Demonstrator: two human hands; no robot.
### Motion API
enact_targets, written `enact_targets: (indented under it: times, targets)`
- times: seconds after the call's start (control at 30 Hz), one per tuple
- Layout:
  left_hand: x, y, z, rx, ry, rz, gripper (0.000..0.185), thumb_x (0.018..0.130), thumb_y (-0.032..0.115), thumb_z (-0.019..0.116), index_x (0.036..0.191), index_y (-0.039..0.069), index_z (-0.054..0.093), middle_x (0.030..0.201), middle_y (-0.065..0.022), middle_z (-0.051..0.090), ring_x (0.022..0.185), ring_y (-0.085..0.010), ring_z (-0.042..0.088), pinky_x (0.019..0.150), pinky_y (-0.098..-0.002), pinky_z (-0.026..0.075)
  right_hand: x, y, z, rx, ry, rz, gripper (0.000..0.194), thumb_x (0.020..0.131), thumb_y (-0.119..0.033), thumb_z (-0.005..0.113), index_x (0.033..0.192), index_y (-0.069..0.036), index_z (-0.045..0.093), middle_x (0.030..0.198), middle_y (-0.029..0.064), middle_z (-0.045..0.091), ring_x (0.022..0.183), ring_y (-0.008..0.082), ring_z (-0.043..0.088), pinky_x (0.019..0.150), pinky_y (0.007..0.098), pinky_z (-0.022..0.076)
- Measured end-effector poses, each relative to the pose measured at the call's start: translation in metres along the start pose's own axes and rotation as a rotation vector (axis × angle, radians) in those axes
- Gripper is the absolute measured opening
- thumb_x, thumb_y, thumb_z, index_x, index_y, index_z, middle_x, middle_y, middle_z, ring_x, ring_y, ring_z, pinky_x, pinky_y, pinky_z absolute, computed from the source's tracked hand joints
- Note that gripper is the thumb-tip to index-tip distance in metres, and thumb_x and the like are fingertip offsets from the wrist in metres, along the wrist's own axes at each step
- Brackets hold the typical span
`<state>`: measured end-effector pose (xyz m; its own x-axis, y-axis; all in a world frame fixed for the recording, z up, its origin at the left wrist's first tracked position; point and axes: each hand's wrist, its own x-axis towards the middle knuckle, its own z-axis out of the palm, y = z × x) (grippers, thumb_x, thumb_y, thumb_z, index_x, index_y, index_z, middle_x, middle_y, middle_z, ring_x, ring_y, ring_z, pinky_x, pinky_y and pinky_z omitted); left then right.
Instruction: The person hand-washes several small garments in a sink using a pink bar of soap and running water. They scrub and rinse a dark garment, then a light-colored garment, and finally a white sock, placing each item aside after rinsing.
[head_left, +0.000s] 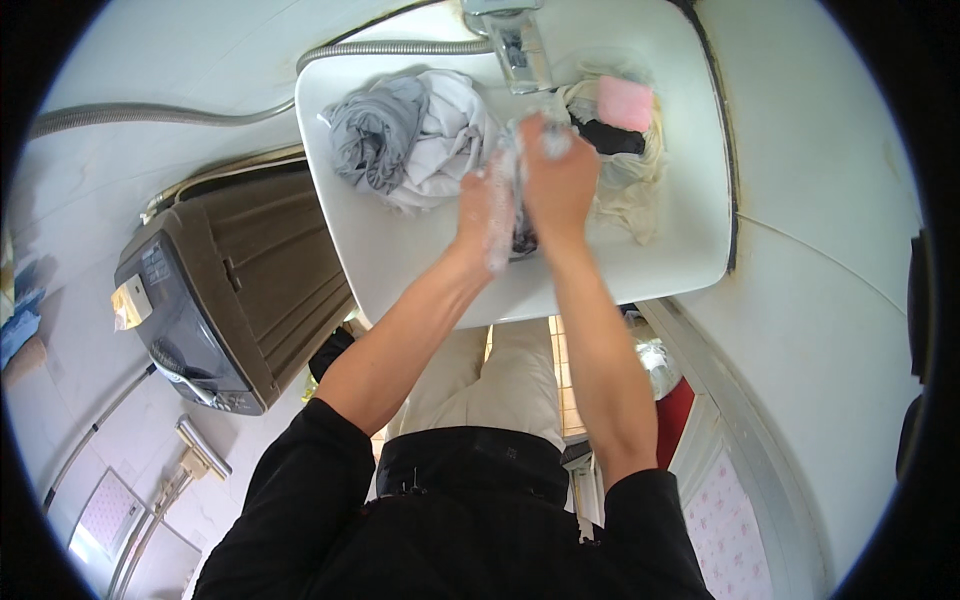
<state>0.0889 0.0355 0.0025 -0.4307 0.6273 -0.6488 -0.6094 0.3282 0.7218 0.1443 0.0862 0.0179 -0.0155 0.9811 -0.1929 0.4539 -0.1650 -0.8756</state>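
Both hands are close together over the middle of a white sink (405, 277), covered in suds and blurred. My left hand (484, 210) and my right hand (559, 176) are closed on a soapy dark cloth (523, 238), mostly hidden between them. To their left lies a bunched grey cloth (379, 131) beside a white cloth (454, 135). On the right, a pink bar of soap (626, 103) rests on a heap made up of a black cloth (611, 138) and a wet cream cloth (637, 195).
A metal faucet (517, 52) reaches over the sink's back edge, with a corrugated hose (397, 49) running left from near it. A brown washing machine (255, 277) stands close on the left, a brush (184, 379) on its top. A wall (810, 187) borders the sink's right side.
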Motion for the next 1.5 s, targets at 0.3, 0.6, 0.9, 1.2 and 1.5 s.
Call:
enact_targets:
  times: [0.3, 0.6, 0.9, 1.2, 1.5]
  targets:
    - [0.017, -0.014, -0.022, -0.162, -0.112, -0.106, 0.038, 0.098, 0.03, 0.049, 0.128, 0.008, 0.053, 0.115, -0.003, 0.061, 0.1, -0.0142, 0.058, 0.087, -0.0309, 0.048, -0.014, -0.001, 0.002, 0.039, -0.048, -0.225, 0.024, 0.086, -0.025, 0.064, 0.077, -0.003, 0.063, 0.066, 0.0181, 0.06, 0.055, 0.0318, 0.057, 0.053, 0.0371, 0.0436]
    - [0.019, 0.105, -0.051, 0.703, -0.394, -0.112, 0.056, 0.079, 0.027, 0.078, 0.124, 0.002, 0.056, 0.123, -0.0125, 0.061, 0.113, -0.0167, 0.056, 0.097, -0.0333, 0.043, -0.012, 0.039, -0.041, 0.307, 0.022, -0.142, 0.021, 0.088, -0.022, 0.067, 0.085, -0.002, 0.066, 0.067, 0.0089, 0.061, 0.059, 0.0142, 0.054, 0.059, 0.0305, 0.0447]
    - [-0.027, 0.113, -0.033, 1.391, -0.995, 0.883, 0.02, 0.063, -0.003, 0.06, 0.081, 0.002, 0.064, 0.1, -0.0065, 0.064, 0.08, -0.0316, 0.063, 0.067, -0.0413, 0.049, 0.02, 0.037, -0.058, -0.122, -0.712, -0.699, 0.017, 0.075, -0.015, 0.068, 0.091, -0.009, 0.064, 0.107, 0.0041, 0.064, 0.085, 0.0266, 0.062, 0.078, 0.0393, 0.0471]
    - [-0.045, 0.118, -0.062, 1.278, -0.524, 1.02, 0.017, 0.058, -0.007, 0.062, 0.069, 0.006, 0.061, 0.101, 0.0008, 0.066, 0.069, -0.0218, 0.063, 0.054, -0.0321, 0.048, 0.025, 0.031, -0.054, 0.016, -0.707, -0.658, 0.026, 0.065, -0.018, 0.073, 0.087, -0.01, 0.06, 0.105, 0.005, 0.063, 0.097, 0.0297, 0.058, 0.086, 0.0407, 0.0448]
    - [-0.047, 0.101, -0.063, 0.887, -0.27, 1.112, 0.041, 0.082, 0.032, 0.06, 0.109, 0.001, 0.059, 0.107, -0.013, 0.064, 0.093, -0.0266, 0.065, 0.082, -0.0335, 0.052, 0.002, 0.011, -0.047, -0.254, -0.384, -0.69, 0.026, 0.062, -0.008, 0.07, 0.077, -0.007, 0.049, 0.075, 0.008, 0.056, 0.067, 0.0287, 0.055, 0.058, 0.0363, 0.0441]
